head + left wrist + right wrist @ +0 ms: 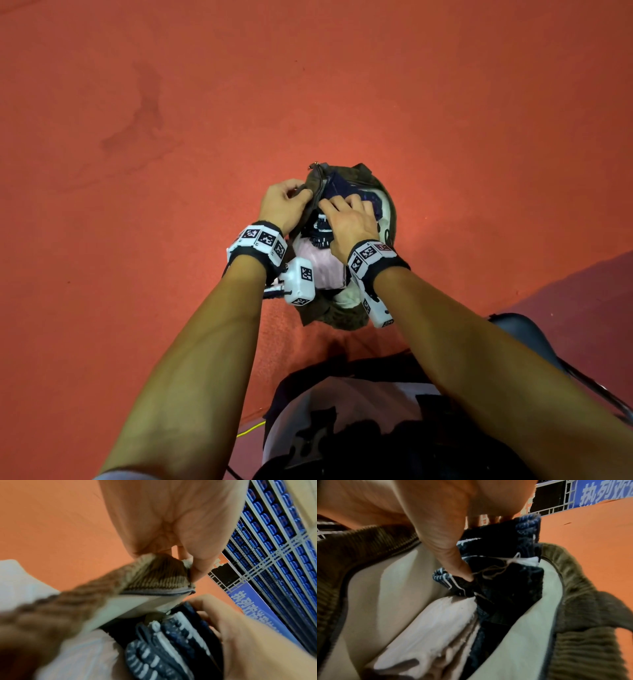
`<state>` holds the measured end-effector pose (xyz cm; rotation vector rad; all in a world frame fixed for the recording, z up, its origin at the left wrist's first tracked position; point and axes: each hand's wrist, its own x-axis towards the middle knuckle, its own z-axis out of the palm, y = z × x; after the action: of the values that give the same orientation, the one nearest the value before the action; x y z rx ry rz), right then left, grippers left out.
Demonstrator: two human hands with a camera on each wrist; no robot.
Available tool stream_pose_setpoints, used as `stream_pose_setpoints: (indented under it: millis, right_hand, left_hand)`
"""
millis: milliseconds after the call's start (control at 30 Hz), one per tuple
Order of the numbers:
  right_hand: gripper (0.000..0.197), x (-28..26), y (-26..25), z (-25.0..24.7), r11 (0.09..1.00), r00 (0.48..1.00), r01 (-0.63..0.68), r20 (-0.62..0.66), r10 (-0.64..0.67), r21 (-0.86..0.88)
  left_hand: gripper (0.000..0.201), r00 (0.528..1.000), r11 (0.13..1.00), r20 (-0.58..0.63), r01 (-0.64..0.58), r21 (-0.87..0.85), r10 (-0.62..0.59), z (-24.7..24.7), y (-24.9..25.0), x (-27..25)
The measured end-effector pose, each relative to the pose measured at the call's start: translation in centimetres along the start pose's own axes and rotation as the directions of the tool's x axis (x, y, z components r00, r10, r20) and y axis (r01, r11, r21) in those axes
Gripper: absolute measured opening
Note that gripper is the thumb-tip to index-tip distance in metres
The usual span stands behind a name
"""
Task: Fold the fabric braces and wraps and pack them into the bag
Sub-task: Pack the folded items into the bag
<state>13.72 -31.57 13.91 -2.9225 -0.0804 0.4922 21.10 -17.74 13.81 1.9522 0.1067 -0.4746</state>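
A brown corduroy bag with a pale lining lies open on the orange floor. My left hand pinches its left rim between thumb and fingers and holds it up. My right hand is inside the opening, where thumb and fingers grip a folded navy brace with white stripes that stands on edge in the far half of the bag. A folded white-pink wrap lies in the near half, beside the brace.
Orange floor surrounds the bag, with a darker stain at far left. My lap and dark gear sit at the bottom edge, and a black object at lower right. Blue stadium seats show far off.
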Motion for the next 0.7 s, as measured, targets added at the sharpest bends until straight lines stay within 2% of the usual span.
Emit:
stream_pose_setpoints:
  millis: [167, 267, 400, 533, 700]
  right_hand:
    - [0.075, 0.9, 0.0, -0.7, 0.997, 0.992, 0.074, 0.103, -0.076, 0.024]
    - [0.067, 0.9, 0.0, -0.7, 0.994, 0.986, 0.108, 0.125, -0.112, 0.035]
    - [0.067, 0.8, 0.0, -0.5, 0.988, 0.976, 0.138, 0.161, -0.147, 0.067]
    - [0.07, 1.0, 0.0, -0.7, 0.983, 0.968, 0.165, 0.177, -0.176, 0.075]
    - [0.072, 1.4, 0.1, -1.0, 0.98, 0.962, 0.174, 0.197, -0.19, 0.099]
  left_hand:
    - [0.023, 1.0, 0.999, 0.008, 0.028, -0.024, -0.027, 0.1, 0.4, 0.3]
    - [0.014, 0.996, 0.996, 0.01, 0.092, 0.005, -0.092, 0.3, 0.0, 0.7]
    - [0.002, 0.987, 0.985, 0.05, 0.151, 0.079, -0.155, 0.2, -0.4, 1.1]
    - [0.008, 0.976, 0.968, 0.058, 0.2, 0.154, -0.211, 0.0, -0.7, 1.5]
    - [0.022, 0.987, 0.978, -0.022, 0.16, 0.135, -0.158, 0.0, -0.5, 1.6]
